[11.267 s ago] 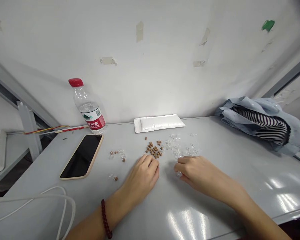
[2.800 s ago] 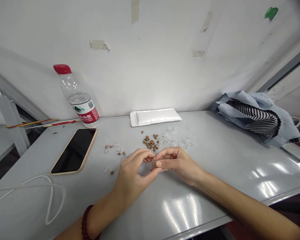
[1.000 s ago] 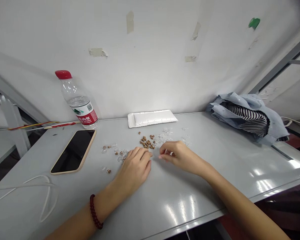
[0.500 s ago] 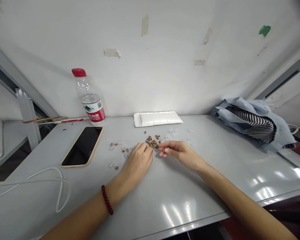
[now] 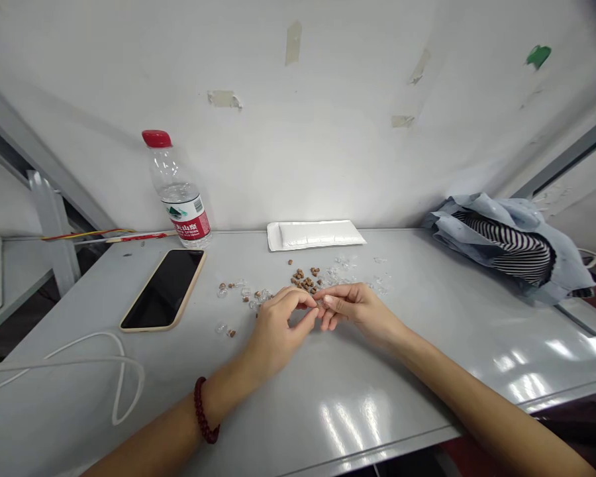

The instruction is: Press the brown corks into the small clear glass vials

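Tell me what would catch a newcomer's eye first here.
Probably the two hands meeting at mid-table, the left hand and the right hand, fingertips together just in front of a small heap of brown stoppers. Next, the red-capped water bottle standing at the back left against the wall, with a dark-screened phone lying in front of it. At the back right, a crumpled pale-blue cloth with striped fabric showing inside also stands out.
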The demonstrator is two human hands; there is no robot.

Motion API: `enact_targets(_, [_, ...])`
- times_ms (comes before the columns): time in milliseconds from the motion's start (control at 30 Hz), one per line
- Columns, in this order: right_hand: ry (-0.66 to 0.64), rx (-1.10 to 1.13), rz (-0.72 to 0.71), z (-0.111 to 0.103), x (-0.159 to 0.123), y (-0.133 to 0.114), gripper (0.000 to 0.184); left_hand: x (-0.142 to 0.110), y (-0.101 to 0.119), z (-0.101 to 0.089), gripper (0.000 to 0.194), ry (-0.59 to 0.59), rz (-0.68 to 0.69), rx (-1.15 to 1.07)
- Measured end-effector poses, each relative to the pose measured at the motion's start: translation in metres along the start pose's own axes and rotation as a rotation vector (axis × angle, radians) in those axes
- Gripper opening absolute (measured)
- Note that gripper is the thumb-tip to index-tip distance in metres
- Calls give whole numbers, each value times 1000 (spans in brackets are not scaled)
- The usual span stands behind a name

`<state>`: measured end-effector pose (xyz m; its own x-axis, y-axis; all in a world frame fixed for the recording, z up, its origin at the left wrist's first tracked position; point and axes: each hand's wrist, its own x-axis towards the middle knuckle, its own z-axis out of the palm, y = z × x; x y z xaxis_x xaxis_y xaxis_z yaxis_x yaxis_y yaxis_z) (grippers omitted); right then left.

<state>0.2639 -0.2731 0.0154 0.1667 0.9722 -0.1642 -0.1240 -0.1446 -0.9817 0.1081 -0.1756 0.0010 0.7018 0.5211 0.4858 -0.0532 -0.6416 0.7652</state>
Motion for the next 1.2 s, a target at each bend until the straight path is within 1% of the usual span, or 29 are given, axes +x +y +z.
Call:
enact_targets(100, [19, -30, -12, 2, -1, -2, 28, 0, 0, 0, 12, 1, 26, 22])
enact_targets(233, [25, -113, -31, 5, -4, -4, 28, -1, 1, 0, 14, -15, 17, 56])
enact_targets(333, [-6, -182, -42, 5, -5, -6, 31, -2, 3, -2, 13, -50, 31, 26])
enact_targets(433, [-69, -223, -25, 4, -6, -7, 37, -2, 4, -4, 12, -93, 68, -28])
enact_targets(567, [-117, -148, 4, 3, -6, -5, 37, 0, 2, -7, 10, -118, 49, -50])
enact_targets(700, [-117, -60, 35, 4, -4, 1, 35, -1, -3, -6, 11, -122, 41, -11])
enact_targets(833, [-83, -90, 35, 6, -3, 5, 36, -4, -6, -5, 16, -121, 119, 37])
enact_targets(900, [-61, -117, 21, 8, -3, 5, 35, -4, -6, -5, 16, -120, 162, 48])
enact_targets(967, [-49, -156, 9, 10, -3, 5, 35, -5, -7, -4, 13, -122, 188, 68])
enact_targets(1033, [-74, -199, 30, 12, -4, 6, 37, -5, -9, -3, 11, -120, 199, 98])
enact_targets(1100, [-75, -284, 46, 12, -5, 6, 35, -6, -11, -2, 12, -123, 207, 139])
enact_targets(1133, [-44, -362, 31, 11, -5, 5, 32, -6, -12, -3, 13, -133, 209, 167])
enact_targets(1200, [87, -573, -60, 5, -5, 2, 25, -7, -11, -6, 12, -164, 209, 240])
